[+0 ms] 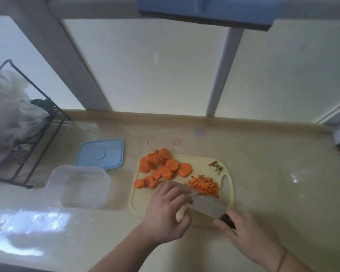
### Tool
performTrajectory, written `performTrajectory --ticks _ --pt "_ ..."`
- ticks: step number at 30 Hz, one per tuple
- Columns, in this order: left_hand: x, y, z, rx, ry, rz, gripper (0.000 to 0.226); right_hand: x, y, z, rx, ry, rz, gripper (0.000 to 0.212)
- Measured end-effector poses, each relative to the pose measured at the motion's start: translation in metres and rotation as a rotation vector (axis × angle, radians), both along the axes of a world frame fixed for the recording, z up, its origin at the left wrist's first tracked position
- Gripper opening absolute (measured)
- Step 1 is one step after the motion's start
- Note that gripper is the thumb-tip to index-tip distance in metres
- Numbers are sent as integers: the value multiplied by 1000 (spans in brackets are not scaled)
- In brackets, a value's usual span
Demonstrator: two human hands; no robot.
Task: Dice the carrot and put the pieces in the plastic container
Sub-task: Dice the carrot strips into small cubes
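Note:
Several round carrot slices (163, 166) lie on the far left part of the pale yellow cutting board (229, 185). A heap of diced carrot (204, 185) sits on the board's right side. My right hand (245, 236) grips the dark handle of a wide knife (206, 205), whose blade lies across the board. My left hand (168, 211) rests with curled fingers on the board beside the blade, near the closest slices; what is under its fingertips is hidden. The clear plastic container (78, 186) stands left of the board and holds nothing.
A blue lid (100, 154) lies behind the container. A black wire rack (33, 122) with plastic bags stands at the far left. Carrot trimmings (216, 165) lie at the board's far right corner. A raised ledge and window panes border the counter's back.

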State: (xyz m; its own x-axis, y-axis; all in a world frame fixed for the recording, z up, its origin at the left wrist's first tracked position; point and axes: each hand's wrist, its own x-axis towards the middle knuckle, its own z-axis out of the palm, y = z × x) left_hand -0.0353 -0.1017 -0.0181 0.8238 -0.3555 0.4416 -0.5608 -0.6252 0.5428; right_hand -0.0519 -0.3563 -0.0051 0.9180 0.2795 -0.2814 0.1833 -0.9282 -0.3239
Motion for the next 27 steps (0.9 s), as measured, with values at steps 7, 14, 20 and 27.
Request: performTrajectory --ticks 7,14,20,27 --pt "21 -30 -30 177 244 48 19 2 -5 -8 -181 -53 61 86" --pt "38 -44 -35 103 433 -3 18 4 -4 3 -258 -31 114 87" --pt "47 -51 -36 123 509 -60 30 1 -3 1 -236 -29 117 94" --pt "49 -44 -28 122 426 -87 38 1 -1 5 -180 -33 85 91"
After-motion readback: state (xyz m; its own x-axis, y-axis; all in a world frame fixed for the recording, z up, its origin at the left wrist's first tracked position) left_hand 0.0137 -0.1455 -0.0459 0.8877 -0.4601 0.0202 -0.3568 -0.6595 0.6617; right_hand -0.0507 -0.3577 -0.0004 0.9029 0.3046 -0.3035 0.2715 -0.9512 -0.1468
